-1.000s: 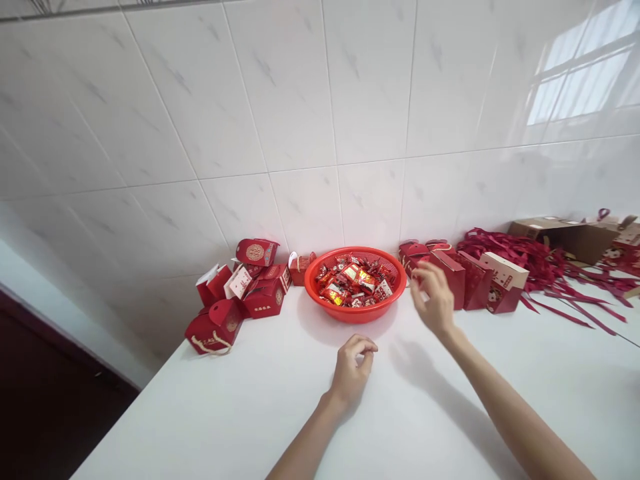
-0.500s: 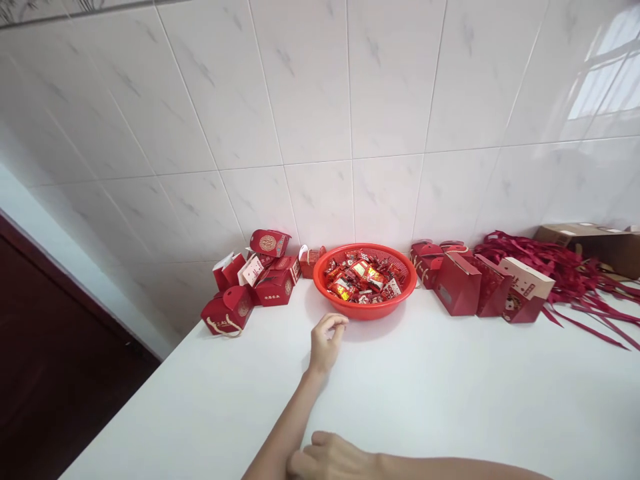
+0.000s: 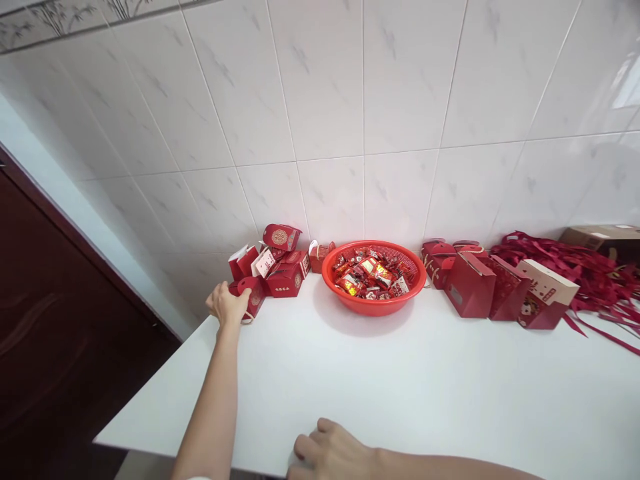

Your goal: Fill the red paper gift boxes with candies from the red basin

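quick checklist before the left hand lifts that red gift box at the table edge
1. Left hand on the nearest red gift box: ok, fingers wrap its left side, though whether the grip is closed cannot be told.
2. Box free of its neighbours: cannot tell, the box pile sits close behind it.
3. Rope handle loose: cannot tell, only a bit shows under the box.
4. Right hand out of the way: ok, it rests on the white table near the front edge, holding nothing.
5. Table space in front: ok, bare white surface.
6. Red basket of sweets away from the lift: ok, it stands apart to the right.
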Action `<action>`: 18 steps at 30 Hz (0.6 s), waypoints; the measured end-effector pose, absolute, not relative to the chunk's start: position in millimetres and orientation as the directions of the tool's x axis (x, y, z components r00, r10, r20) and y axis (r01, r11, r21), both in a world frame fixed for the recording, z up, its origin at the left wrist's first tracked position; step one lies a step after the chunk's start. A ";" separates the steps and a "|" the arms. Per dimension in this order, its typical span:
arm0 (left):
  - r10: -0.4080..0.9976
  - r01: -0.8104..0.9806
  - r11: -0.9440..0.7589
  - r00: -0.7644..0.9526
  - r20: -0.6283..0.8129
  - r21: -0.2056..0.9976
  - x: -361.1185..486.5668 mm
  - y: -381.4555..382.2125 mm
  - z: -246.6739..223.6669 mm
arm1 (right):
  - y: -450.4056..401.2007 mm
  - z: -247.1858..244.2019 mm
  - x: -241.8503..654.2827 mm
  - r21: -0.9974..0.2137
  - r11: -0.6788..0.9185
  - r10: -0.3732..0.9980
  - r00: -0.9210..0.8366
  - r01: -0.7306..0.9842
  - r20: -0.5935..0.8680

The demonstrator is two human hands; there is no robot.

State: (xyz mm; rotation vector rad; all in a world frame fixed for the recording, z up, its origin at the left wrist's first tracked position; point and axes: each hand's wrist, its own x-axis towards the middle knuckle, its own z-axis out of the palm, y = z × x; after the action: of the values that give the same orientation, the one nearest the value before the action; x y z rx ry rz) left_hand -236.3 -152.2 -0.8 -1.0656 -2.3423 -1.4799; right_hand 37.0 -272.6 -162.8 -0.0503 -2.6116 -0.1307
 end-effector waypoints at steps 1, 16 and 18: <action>0.498 0.650 0.256 -0.723 0.479 0.716 -237.4 -151.6 -2.3 | -272.6 -160.4 38.1 0.080 0.995 0.014 -0.872 0.060 0.489; 0.778 0.666 -0.258 -0.286 0.559 0.700 -160.1 -206.4 -26.2 | -203.2 -24.0 99.0 -0.566 0.819 0.495 -0.616 0.095 0.612; 0.786 0.678 -0.345 -0.169 0.595 0.649 -136.2 -215.8 -26.2 | -187.6 -6.6 111.6 -0.611 0.777 0.591 -0.504 0.147 0.630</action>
State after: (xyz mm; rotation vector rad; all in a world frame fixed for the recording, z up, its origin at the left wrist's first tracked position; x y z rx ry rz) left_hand -136.2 -215.8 -26.2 -2.0889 -1.8531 -1.6585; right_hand 111.6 -187.6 -6.6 -0.5500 -2.0583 0.6168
